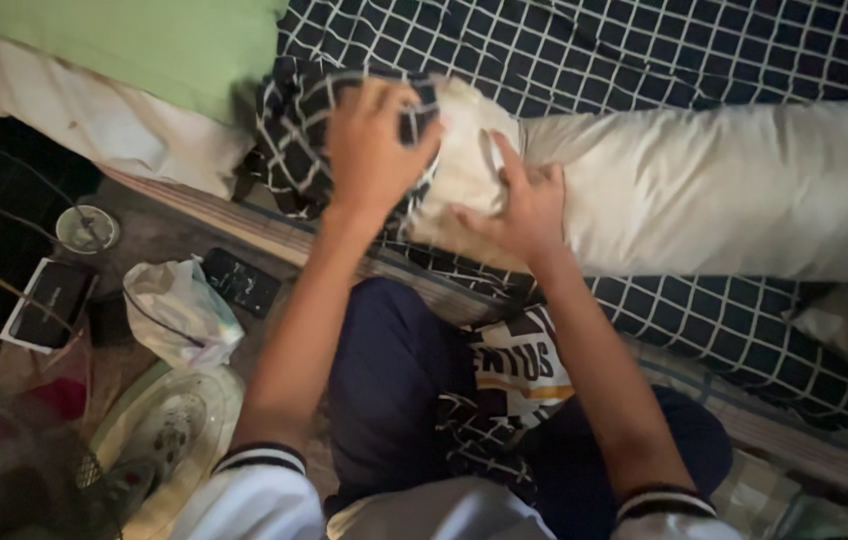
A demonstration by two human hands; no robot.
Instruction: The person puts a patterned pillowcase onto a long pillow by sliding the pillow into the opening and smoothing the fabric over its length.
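Note:
A long cream bolster pillow (724, 190) lies across a bed with a dark blue, white-checked sheet (644, 50). A black-and-white checked cover (294, 140) is bunched over the pillow's left end. My left hand (376, 142) grips the bunched edge of this cover from above. My right hand (519, 205) presses flat on the cream pillow just right of the cover, fingers spread. My knees in dark trousers show below, with a folded printed cloth (514, 370) on my lap.
A green pillow (144, 40) and a white pillow (64, 105) lie at the upper left. On the floor at left are a crumpled plastic bag (179, 315), a dark remote (241, 282), a small box (49, 300), a fan base (169, 430) and a round lid (87, 228).

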